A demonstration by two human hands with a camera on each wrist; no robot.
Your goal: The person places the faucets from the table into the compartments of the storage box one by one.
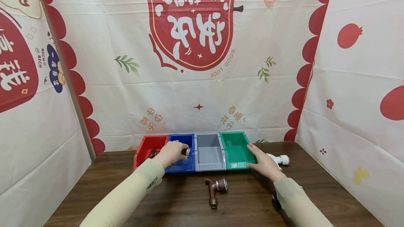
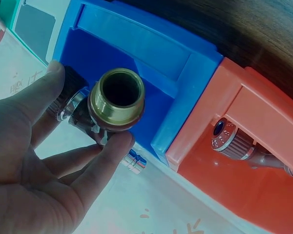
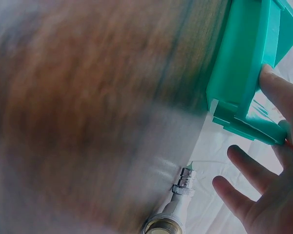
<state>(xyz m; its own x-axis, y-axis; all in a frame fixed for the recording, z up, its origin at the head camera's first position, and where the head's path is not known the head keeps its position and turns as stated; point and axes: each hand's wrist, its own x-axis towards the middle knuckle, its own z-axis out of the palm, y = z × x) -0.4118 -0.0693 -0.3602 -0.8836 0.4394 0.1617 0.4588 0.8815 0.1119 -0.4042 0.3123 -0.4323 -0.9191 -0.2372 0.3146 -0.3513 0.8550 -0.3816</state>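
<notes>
My left hand (image 1: 172, 152) holds a dark brown faucet (image 2: 117, 105) between thumb and fingers over the blue bin (image 1: 181, 166). In the left wrist view its brass threaded end points up at the camera. Thumb and index finger of my right hand (image 1: 266, 162) touch the side of the green bin (image 3: 239, 73), while the other fingers are spread in the air. A brown faucet (image 2: 239, 146) lies in the red bin (image 2: 219, 190). On the table in front of the bins lies another brown faucet (image 1: 213, 192).
A grey bin (image 1: 209, 153) stands between the blue and green ones, all in one joined row. To the right of the green bin, partly behind my right hand, lies a white faucet (image 1: 281, 159). Printed cloth (image 1: 195, 90) hangs behind the wooden table (image 1: 176, 199) and along both sides.
</notes>
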